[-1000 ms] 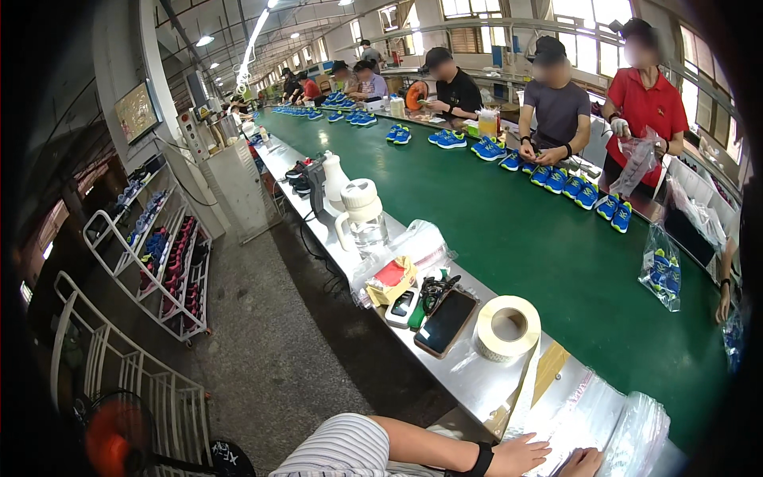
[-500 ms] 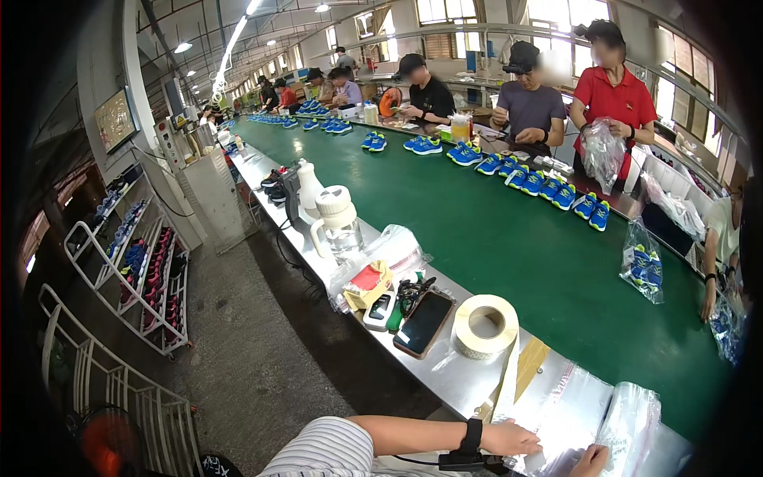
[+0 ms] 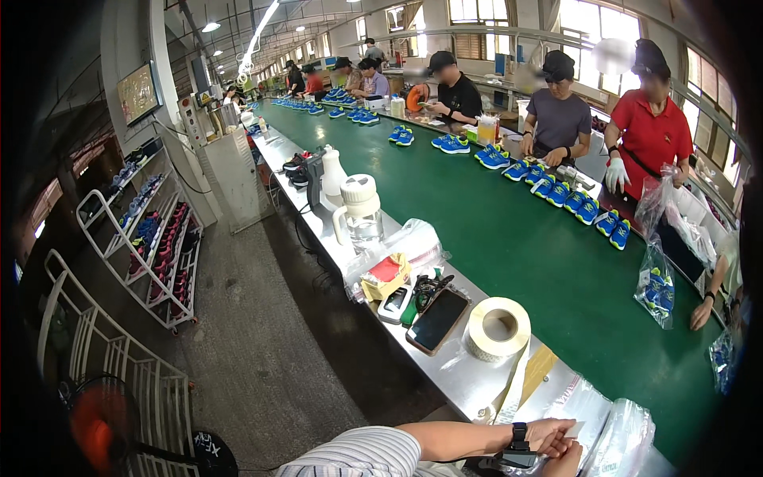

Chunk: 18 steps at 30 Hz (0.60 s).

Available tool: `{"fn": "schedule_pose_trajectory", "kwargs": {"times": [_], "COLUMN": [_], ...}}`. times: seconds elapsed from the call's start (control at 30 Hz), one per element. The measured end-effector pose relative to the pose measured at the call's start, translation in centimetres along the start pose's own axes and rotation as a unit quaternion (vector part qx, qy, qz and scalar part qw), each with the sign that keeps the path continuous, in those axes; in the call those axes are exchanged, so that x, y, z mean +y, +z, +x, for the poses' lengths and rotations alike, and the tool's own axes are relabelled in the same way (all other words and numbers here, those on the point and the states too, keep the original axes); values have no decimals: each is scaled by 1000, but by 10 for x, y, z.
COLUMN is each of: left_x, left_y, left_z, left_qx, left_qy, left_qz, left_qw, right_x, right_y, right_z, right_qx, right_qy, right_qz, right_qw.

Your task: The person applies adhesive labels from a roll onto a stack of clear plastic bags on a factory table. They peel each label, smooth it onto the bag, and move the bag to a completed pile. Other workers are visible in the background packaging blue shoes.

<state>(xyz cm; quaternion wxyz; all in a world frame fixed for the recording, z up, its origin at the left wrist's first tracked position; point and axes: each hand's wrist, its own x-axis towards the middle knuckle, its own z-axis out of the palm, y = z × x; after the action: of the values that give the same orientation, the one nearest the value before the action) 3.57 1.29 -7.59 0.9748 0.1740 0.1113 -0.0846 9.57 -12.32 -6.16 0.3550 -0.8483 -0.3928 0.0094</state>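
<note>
Over the near end of the metal ledge my left hand (image 3: 548,436) is closed, its fingertips pinching a small whitish label (image 3: 575,429). Just below it, close to the left wrist, is my right hand (image 3: 563,463), with its fingers curled; whether anything is in them is hidden. Clear plastic bags (image 3: 624,437) lie flat beside and under the hands. A roll of labels (image 3: 498,329) rests on the ledge, and its loose strip (image 3: 515,389) runs down toward my left forearm. A dark band circles my left wrist.
A phone (image 3: 438,320), a yellow-and-red packet (image 3: 385,277) and a white lidded jug (image 3: 362,211) stand along the ledge. Blue shoes (image 3: 559,194) line the far side of the green belt (image 3: 445,215), some bagged. Several co-workers sit or stand opposite. Shoe racks (image 3: 151,254) are at left.
The view has shifted, so the scene sits further right. My left hand has lifted off the bags with the label, and my right hand has moved left, close to it.
</note>
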Motion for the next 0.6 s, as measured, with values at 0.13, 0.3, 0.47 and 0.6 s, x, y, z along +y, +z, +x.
{"fn": "schedule_pose_trajectory", "kwargs": {"times": [0.13, 0.3, 0.47, 0.6], "left_x": [-4, -1, -10, -14], "left_y": [-18, -5, 23, 19], "left_z": [14, 40, 77, 63], "left_qx": [-1, 162, 221, 36], "left_qy": [15, 1, 42, -60], "left_qz": [2, 265, 502, 98], "left_qw": [1000, 950, 835, 993], "right_x": [6, 3, -24, -47], "right_y": [-34, -77, -80, -77], "right_z": [1, -3, 1, -8], "right_qx": [11, 61, -9, -45], "right_qy": [83, 272, 184, 1], "right_qz": [60, 308, 336, 100], "right_qw": [995, 909, 924, 994]}}
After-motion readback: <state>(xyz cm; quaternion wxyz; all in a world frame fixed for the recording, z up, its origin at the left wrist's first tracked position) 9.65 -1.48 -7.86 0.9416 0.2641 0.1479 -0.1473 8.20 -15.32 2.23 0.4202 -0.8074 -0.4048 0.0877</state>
